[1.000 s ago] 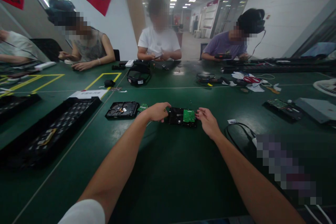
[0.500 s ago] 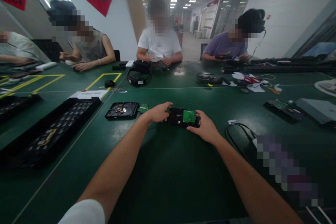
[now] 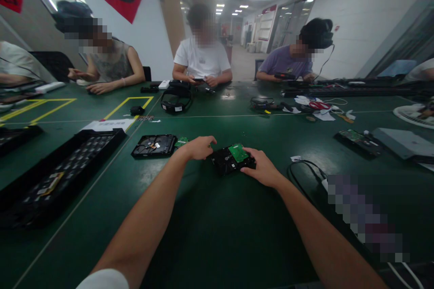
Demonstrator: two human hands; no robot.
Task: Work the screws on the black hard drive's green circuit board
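Note:
A black hard drive (image 3: 222, 161) with a green circuit board (image 3: 239, 153) on its upper face is in front of me, tilted at an angle. My right hand (image 3: 262, 167) grips its right end, thumb at the near edge and fingers at the far side. Just off the drive's left end is my left hand (image 3: 201, 147), index finger stretched out and the fingers apart. Its lower fingers are partly hidden. Left of that hand, another black hard drive (image 3: 154, 146) lies on the table, and a loose green circuit board (image 3: 181, 142) is beside it.
A long black tray (image 3: 111, 137) stands on the left of the green table (image 3: 217, 230). At right are a cable (image 3: 300, 162), a black device with a green board (image 3: 359, 141) and a grey box (image 3: 400, 142). A headset (image 3: 176, 99) lies farther back, before several seated people.
The hard drive has turned, its left end swinging towards me. My left hand has come off that end, while my right hand keeps its grip. The whole view has shifted slightly.

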